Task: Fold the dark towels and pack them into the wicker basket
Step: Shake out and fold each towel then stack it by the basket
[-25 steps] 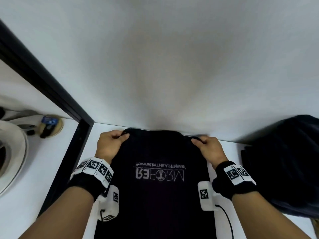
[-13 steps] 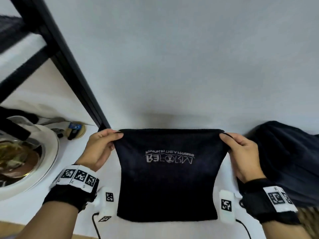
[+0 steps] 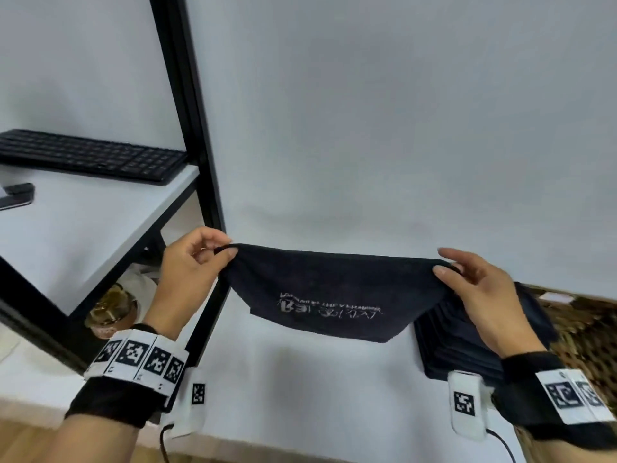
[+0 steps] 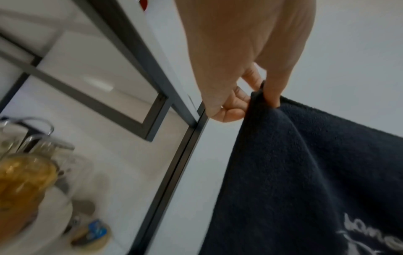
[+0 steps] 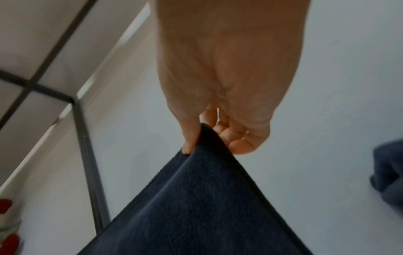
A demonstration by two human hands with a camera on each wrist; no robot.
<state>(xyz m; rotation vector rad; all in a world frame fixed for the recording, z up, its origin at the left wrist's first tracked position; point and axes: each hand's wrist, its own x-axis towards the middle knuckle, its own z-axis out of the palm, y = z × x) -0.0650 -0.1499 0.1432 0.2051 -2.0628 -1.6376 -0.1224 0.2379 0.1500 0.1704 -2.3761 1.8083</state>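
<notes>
dark towel [image 3: 320,295] lifted off tabletop [image 3: 300,389] since a second ago | left hand [image 3: 187,265], right hand [image 3: 480,295] each pinch a top corner | fold comes next

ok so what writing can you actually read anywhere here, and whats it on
Towel: white print, upside down and blurred in the head view; nothing reads for certain.
Same print, left wrist view: cut off, unreadable.
Wrist markers: black-and-white patterns, no words.
Keyboard: keys too small.
</notes>
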